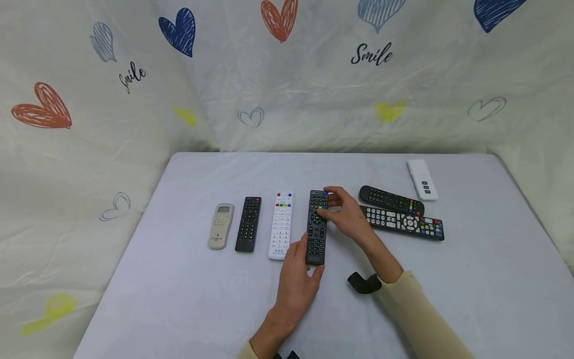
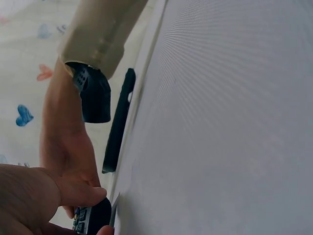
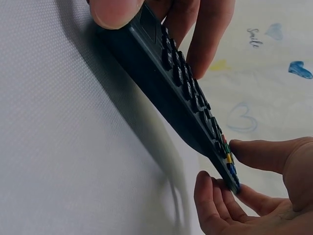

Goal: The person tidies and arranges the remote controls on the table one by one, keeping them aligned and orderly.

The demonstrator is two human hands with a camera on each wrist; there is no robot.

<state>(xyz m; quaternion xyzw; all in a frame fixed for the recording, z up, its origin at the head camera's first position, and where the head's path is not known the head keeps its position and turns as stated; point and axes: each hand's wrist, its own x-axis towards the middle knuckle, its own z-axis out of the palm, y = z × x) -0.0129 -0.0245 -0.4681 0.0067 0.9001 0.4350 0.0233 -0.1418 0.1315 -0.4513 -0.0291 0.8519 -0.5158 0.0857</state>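
Left hand (image 1: pixel 297 279) and right hand (image 1: pixel 346 213) holding black remote (image 1: pixel 316 232), white remote (image 1: pixel 281 219) beside it, white table (image 1: pixel 179 299)

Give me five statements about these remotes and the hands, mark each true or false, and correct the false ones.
1. The left hand and the right hand both touch the long black remote. True.
2. The right hand is at that remote's end nearer the person. False: the left hand is; the right hand is at the far end.
3. The beige remote with a small screen lies leftmost. True.
4. Only one remote lies left of the long black remote. False: three do, the beige remote, a smaller black remote and a many-buttoned white remote.
5. The right hand covers the beige remote. False: it lies uncovered.
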